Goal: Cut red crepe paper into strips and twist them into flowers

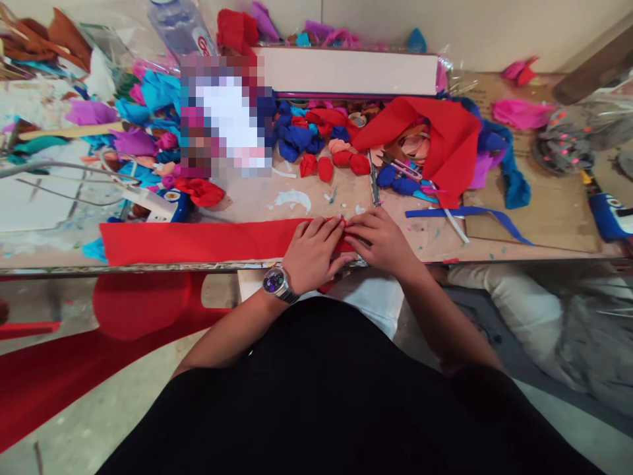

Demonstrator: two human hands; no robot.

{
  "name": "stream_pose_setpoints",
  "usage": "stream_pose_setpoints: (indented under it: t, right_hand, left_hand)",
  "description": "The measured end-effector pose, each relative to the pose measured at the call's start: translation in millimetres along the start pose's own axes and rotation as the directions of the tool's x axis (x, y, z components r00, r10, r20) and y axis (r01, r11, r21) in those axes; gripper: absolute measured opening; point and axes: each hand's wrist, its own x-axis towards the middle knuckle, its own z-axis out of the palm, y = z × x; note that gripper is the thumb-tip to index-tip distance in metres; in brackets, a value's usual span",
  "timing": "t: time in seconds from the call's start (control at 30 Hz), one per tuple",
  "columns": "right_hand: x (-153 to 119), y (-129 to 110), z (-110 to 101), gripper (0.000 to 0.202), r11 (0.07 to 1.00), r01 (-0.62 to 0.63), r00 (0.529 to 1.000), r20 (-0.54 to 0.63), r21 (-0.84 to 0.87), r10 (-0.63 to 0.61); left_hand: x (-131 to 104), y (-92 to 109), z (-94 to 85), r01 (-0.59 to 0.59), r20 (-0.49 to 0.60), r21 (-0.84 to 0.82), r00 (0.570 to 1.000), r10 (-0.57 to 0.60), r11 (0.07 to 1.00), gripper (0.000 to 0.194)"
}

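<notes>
A long red strip (198, 243) lies flat along the table's front edge, its right end under my hands. My left hand (316, 251), with a watch at the wrist, rests on that end, its fingertips pressed together on the strip. Against them, my right hand (378, 241) has its fingers closed on the same end of the strip. What lies between the fingertips is mostly hidden. Behind my hands are small red bundles (325, 169), dark blue bundles (297, 138) and a folded red strip (457, 145). A blue strip (465, 212) lies right of my right hand.
A clear bottle (180, 30) and a long white box (346, 71) stand at the back. Colourful crumpled pieces crowd the left side. Cardboard (544, 218) lies at the right. A red chair (143, 303) is below the table at left.
</notes>
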Motion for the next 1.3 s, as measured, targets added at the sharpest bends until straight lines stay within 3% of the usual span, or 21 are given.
stream_pose_setpoints:
  t: [0.57,0.83,1.3]
  right_hand:
    - [4,-4,3,0.019,1.0,-0.011,1.0,-0.026,0.008,0.011]
    - [4,-3,4,0.018,0.999,0.05,0.995,-0.084,-0.003,-0.05]
    - [4,-5,1,0.02,0.999,0.004,0.999,-0.052,0.046,-0.002]
  left_hand:
    - [-1,-10,-6.6,-0.047,0.031,-0.016,0.998,0.048,0.999,0.076]
    - [-6,-17,-2.2,-0.055,-0.048,-0.027,0.997,0.054,0.998,0.072]
    - [-7,-18,2.1,-0.058,-0.085,-0.068,0.995,0.052,0.996,0.067]
